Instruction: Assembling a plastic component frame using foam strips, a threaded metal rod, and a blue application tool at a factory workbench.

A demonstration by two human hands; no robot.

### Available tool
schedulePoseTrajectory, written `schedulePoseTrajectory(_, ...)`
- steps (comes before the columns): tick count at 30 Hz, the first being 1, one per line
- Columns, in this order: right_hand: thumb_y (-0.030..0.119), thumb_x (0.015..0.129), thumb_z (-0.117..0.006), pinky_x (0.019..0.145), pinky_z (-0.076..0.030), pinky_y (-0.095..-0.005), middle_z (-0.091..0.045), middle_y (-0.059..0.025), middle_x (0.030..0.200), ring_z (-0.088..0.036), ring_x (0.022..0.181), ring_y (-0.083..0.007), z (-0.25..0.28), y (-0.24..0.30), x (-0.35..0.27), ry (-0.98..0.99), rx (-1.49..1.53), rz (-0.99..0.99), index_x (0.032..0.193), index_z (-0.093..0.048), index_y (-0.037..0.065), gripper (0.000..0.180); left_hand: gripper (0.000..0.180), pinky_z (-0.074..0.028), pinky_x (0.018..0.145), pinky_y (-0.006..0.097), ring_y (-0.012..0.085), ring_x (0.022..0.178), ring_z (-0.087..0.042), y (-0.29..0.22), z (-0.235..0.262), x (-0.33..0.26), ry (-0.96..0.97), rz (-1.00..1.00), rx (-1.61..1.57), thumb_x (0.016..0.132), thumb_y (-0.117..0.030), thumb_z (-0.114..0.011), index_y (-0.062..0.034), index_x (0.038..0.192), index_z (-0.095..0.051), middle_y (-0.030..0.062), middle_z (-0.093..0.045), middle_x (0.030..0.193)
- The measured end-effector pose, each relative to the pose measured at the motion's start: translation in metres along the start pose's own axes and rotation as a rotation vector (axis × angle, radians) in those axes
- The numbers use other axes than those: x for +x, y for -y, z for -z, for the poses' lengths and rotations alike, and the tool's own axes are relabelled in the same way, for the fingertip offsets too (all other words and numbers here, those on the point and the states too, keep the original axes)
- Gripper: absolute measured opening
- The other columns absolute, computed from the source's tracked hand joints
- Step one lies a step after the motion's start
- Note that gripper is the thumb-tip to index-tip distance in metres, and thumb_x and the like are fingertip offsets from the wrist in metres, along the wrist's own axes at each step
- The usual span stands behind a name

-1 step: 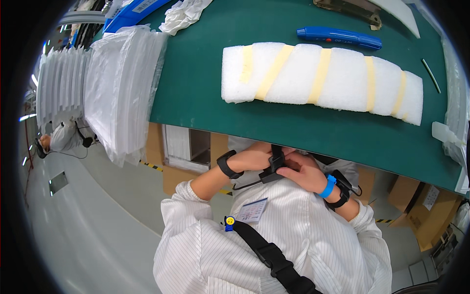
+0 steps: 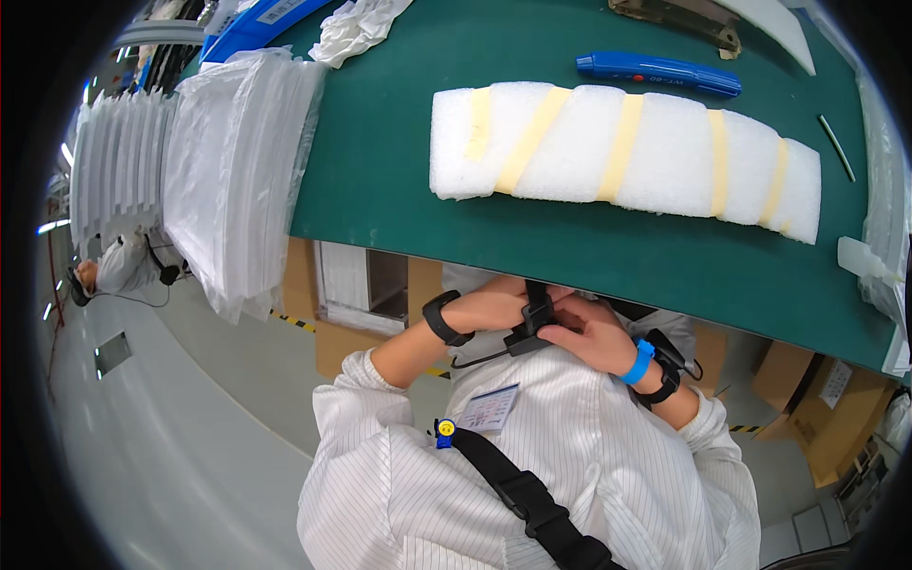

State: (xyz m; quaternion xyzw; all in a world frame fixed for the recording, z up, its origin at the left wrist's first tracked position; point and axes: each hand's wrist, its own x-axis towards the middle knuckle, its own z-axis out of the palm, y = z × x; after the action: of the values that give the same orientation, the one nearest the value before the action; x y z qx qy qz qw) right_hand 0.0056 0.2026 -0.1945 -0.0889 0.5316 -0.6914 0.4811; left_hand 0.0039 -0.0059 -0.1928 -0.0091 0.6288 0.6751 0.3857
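While both hands, left hand and right hand, pinch the black strap clip at the chest below the green table edge, a slipped grip likely drops it floorward.

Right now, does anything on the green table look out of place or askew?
The white foam block lies slightly slanted, its tan tape bands uneven. The stack of clear bags overhangs the table's left edge. Both hands clasp a black strap.
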Motion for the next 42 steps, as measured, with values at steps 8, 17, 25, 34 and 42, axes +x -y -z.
schedulePoseTrajectory(8,0.011,0.092,-0.068,0.085,-0.052,-0.0291,-0.068,-0.0106,0.104,-0.065,0.094,-0.0158,0.017,-0.008,0.002,0.026,-0.122,-0.089,0.115,-0.059,-0.002,0.029,0.027,-0.049,0.084,0.03,0.014,0.098,-0.059,0.019,-0.006,0.007,-0.062,-0.04,-0.429,0.094,-0.007,-0.064,0.0014,0.119,-0.062,0.007,-0.066,0.112)
schedulePoseTrajectory(17,0.018,0.088,-0.073,0.068,-0.05,-0.0281,-0.066,-0.0072,0.086,-0.06,0.072,-0.0135,0.001,-0.007,0.002,0.018,-0.381,0.058,0.114,-0.064,0.004,0.03,0.012,-0.047,0.066,0.036,0.0225,0.075,-0.059,0.068,-0.014,0.03,-0.332,-0.327,0.251,0.092,-0.009,-0.062,0.0024,0.096,-0.063,0.0113,-0.066,0.09)
schedulePoseTrajectory(25,0.015,0.087,-0.075,0.072,-0.051,-0.027,-0.068,-0.0071,0.094,-0.062,0.08,-0.0119,0.004,-0.018,0.01,-0.035,-0.228,0.002,0.12,-0.062,0.002,0.038,0.022,-0.051,0.07,0.041,0.0323,0.078,-0.065,0.07,-0.016,0.05,-0.423,-0.623,0.871,0.087,-0.01,-0.055,0.0029,0.102,-0.066,0.0172,-0.068,0.094)
schedulePoseTrajectory(34,0.012,0.087,-0.073,0.077,-0.051,-0.028,-0.068,-0.008,0.1,-0.062,0.087,-0.0137,0.003,-0.011,0.011,0.039,-0.341,0.132,0.119,-0.062,0.003,0.035,0.022,-0.052,0.072,0.039,0.0316,0.079,-0.065,0.068,-0.013,0.054,-0.451,-0.315,0.468,0.093,-0.012,-0.052,0.0022,0.103,-0.066,0.0141,-0.068,0.093)
schedulePoseTrajectory(42,0.022,0.098,-0.059,0.093,-0.05,-0.0318,-0.066,-0.0104,0.117,-0.063,0.106,-0.0189,0.049,-0.044,0.007,0.171,0.076,-0.117,0.121,-0.061,0.001,0.032,0.023,-0.053,0.081,0.032,0.0202,0.089,-0.066,-0.022,-0.032,0.03,-0.246,-0.157,0.209,0.1,-0.014,-0.053,0.0011,0.111,-0.066,0.012,-0.071,0.103)
